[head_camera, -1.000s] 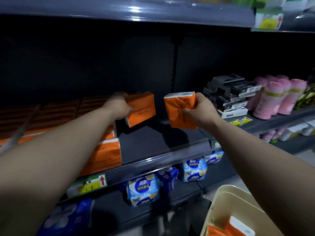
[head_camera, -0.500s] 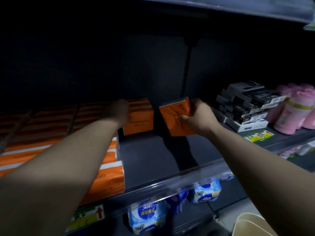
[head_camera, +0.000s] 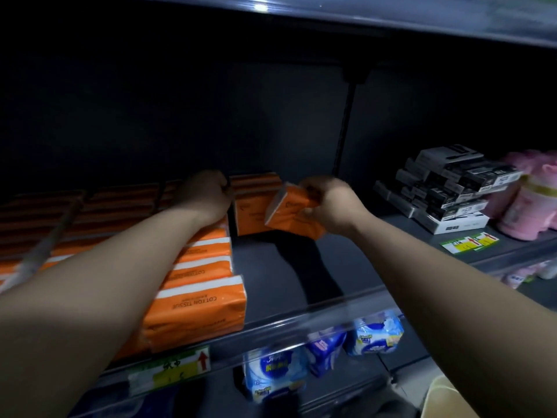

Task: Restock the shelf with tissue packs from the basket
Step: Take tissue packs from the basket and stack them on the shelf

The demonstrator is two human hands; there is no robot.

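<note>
Head view: grips tilted orange tissue pack (head_camera: 291, 214) in right hand (head_camera: 330, 205), above shelf (head_camera: 286, 276); curls left hand (head_camera: 205, 194) against upright pack (head_camera: 254, 206) behind, hold unclear; basket (head_camera: 437, 399) rim lower right, contents unseen.

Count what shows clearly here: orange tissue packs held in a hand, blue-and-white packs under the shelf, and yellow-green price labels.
Orange tissue pack held in the right hand: 1
Blue-and-white plastic-wrapped packs: 3
Yellow-green price labels: 2
Total: 6
</note>
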